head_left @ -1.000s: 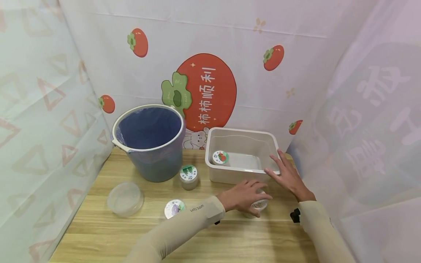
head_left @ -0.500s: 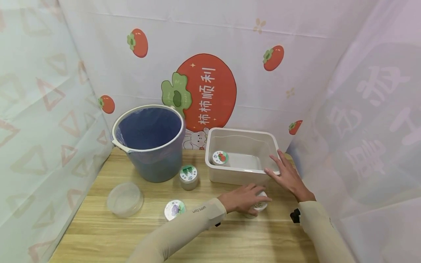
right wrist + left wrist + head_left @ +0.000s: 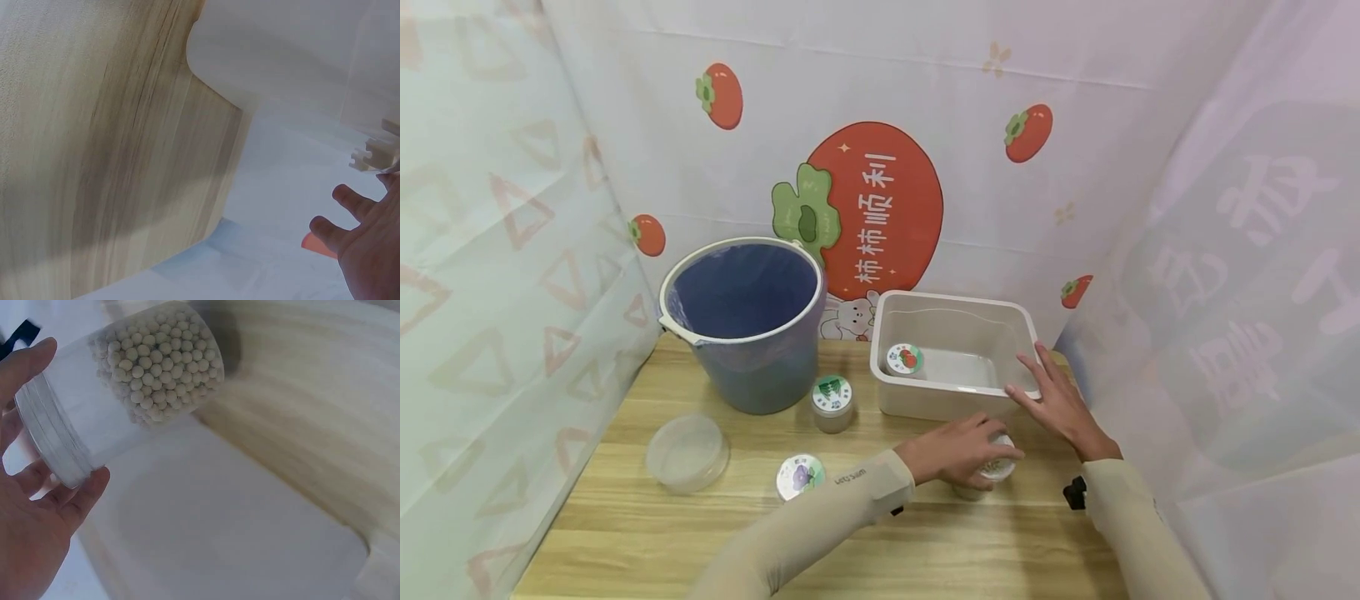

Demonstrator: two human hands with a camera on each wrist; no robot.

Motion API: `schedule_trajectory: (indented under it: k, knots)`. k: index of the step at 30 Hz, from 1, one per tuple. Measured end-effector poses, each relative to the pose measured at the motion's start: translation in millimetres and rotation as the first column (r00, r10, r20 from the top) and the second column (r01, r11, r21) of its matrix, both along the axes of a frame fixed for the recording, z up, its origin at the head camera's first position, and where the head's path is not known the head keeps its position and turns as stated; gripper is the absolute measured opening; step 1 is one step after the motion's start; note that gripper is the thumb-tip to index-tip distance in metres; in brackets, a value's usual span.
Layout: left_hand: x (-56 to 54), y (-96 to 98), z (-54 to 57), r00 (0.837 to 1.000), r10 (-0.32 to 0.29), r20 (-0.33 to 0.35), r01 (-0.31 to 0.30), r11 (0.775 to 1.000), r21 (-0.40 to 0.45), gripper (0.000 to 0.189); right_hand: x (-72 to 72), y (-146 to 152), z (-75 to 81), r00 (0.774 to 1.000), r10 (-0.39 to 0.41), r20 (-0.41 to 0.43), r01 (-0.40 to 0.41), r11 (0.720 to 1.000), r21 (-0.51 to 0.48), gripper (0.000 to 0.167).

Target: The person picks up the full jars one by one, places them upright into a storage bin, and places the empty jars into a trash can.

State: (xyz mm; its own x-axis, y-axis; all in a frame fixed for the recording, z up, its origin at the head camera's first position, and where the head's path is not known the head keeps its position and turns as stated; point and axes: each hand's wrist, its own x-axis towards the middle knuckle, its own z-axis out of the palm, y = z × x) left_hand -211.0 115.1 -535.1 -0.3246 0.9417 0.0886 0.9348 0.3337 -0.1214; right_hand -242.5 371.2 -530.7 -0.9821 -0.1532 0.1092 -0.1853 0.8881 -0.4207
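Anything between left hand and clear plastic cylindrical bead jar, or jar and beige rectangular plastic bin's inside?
Left hand grips jar; nothing between. Near wall of bin separates jar from inside; right hand at right end.

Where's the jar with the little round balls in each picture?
Head view: the jar is right of centre, low, partly hidden by the left hand.
Left wrist view: the jar is upper left, held at its lid.
Right wrist view: not in it.
Shared landmark: the wooden table, in all three.

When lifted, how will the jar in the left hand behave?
The jar probably keeps its shape; its walls look undented. It may feel bottom-heavy: pale beads fill only its lower part. Being round, they might roll inside if tilted.
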Motion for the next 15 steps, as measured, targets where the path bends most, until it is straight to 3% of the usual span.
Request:
schedule_trajectory:
  k: [9,15]
  knots:
    - [-1.8,-6.8,44.0,0.999,-0.001,-0.036,0.002,1.000,0.015,0.072,0.5,0.4,0.3,1.000,0.002,-0.003,-0.002,1.000,0.000,0.078]
    - [-1.3,-19.4,78.5,0.999,0.048,0.018,-0.049,0.998,0.036,0.069,0.0,-0.3,1.0,1.000,0.021,-0.016,-0.020,1.000,0.018,0.076]
